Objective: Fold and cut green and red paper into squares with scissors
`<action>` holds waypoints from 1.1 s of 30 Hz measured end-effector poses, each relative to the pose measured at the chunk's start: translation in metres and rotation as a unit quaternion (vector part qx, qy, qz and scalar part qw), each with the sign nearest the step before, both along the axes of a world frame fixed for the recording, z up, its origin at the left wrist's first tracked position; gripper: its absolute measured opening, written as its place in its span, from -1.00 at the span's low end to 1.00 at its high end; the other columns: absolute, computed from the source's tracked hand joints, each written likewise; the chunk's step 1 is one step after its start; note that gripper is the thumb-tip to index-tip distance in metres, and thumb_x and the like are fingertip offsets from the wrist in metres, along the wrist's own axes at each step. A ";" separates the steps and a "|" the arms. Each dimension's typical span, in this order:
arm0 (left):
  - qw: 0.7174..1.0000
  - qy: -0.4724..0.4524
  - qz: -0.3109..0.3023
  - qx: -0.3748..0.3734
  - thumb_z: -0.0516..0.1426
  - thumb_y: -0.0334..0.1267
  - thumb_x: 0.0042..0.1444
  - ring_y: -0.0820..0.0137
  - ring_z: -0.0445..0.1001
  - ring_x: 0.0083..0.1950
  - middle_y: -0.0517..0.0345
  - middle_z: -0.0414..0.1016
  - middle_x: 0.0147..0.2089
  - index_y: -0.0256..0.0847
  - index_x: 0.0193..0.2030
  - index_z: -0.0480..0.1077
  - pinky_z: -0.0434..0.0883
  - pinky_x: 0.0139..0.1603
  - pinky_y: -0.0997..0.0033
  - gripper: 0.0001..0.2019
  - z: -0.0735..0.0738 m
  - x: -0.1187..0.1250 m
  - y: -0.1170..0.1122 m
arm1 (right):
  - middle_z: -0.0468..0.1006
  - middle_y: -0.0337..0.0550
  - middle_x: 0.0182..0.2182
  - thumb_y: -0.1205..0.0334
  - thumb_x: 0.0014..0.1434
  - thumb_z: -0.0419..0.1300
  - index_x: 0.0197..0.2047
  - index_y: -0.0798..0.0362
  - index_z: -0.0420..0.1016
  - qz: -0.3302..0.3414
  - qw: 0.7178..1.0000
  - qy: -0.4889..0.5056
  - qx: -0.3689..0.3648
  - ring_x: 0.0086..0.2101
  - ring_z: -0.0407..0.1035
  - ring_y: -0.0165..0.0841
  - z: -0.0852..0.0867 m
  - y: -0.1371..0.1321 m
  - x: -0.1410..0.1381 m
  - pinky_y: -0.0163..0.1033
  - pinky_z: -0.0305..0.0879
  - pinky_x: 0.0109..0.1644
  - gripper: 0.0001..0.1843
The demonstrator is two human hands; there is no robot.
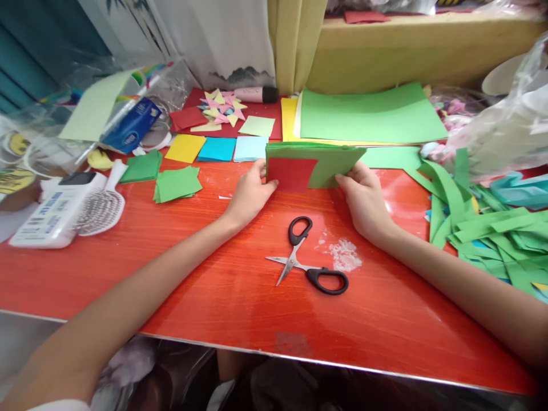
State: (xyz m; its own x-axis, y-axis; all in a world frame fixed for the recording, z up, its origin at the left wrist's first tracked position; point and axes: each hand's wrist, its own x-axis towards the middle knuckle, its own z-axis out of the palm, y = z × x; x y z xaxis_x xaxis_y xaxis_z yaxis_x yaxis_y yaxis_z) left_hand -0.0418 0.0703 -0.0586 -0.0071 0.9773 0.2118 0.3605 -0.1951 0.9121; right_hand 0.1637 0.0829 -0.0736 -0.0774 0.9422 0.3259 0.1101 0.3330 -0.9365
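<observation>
Between my two hands stands a folded stack of green paper [331, 165], held upright just above the table. A red paper square [291, 173] lies against its near face at the left. My left hand [252, 194] pinches the left edge, thumb in front and fingers behind. At the right edge, my right hand [363, 197] grips the green paper the same way. Black-handled scissors [293, 262] lie with blades apart on the table in front of my hands, touched by neither.
Green paper strips [492, 234] are heaped at the right. Green sheets [368, 117] lie behind my hands. Green squares [177, 184], a yellow square [185, 148] and blue squares [217, 149] sit at left, near a hairbrush [103, 208] and a white box [55, 214].
</observation>
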 end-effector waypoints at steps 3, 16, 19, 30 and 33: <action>1.000 -0.001 -0.010 -0.003 0.11 -0.41 0.04 0.32 0.51 -0.10 0.16 0.51 -0.02 -0.13 -0.10 0.33 0.49 -0.15 0.37 -0.74 0.000 0.000 0.000 | 0.51 -0.27 -0.07 0.26 0.15 0.06 -0.13 -0.16 0.40 0.001 1.000 -0.003 -0.006 0.02 0.33 -0.19 0.001 0.000 -0.001 0.09 0.29 0.11 -0.77; 0.999 0.037 -0.003 -0.005 0.08 -0.42 0.05 0.34 0.51 -0.25 0.13 0.54 -0.12 -0.15 -0.12 0.39 0.48 -0.20 0.33 -0.76 -0.006 -0.003 0.005 | 0.49 -0.31 -0.04 0.31 0.13 0.08 -0.13 -0.23 0.39 0.011 1.000 -0.021 0.013 0.06 0.30 -0.18 -0.006 0.007 0.001 0.11 0.20 0.19 -0.73; 1.000 0.019 -0.009 -0.011 0.06 -0.42 0.07 0.38 0.50 -0.32 0.15 0.55 -0.24 -0.15 -0.15 0.41 0.47 -0.25 0.36 -0.78 -0.004 -0.002 0.004 | 0.48 -0.29 -0.03 0.29 0.16 0.07 -0.15 -0.20 0.40 0.012 1.000 -0.007 0.014 0.08 0.28 -0.20 -0.005 0.004 0.001 0.08 0.16 0.22 -0.78; 0.974 -0.202 -0.055 -0.082 0.07 -0.48 0.01 0.70 -0.16 -0.73 0.33 0.16 -0.61 -0.28 -0.34 0.40 -0.19 -0.73 0.54 -0.88 0.018 0.000 -0.002 | 0.47 -0.23 -0.41 -0.07 0.10 0.15 -0.27 -0.07 0.28 0.051 0.976 0.162 -0.140 -0.38 0.47 -0.31 0.021 -0.008 -0.005 -0.21 0.40 -0.40 -0.72; 0.964 -0.234 -0.080 -0.097 0.10 -0.47 -0.04 0.72 -0.15 -0.73 0.35 0.11 -0.62 -0.30 -0.33 0.39 -0.21 -0.73 0.56 -0.89 0.020 0.002 -0.004 | 0.33 -0.34 -0.60 -0.02 -0.04 0.30 -0.37 -0.06 0.25 0.086 0.968 0.183 -0.146 -0.47 0.45 -0.31 0.026 -0.012 -0.006 -0.24 0.36 -0.48 -0.67</action>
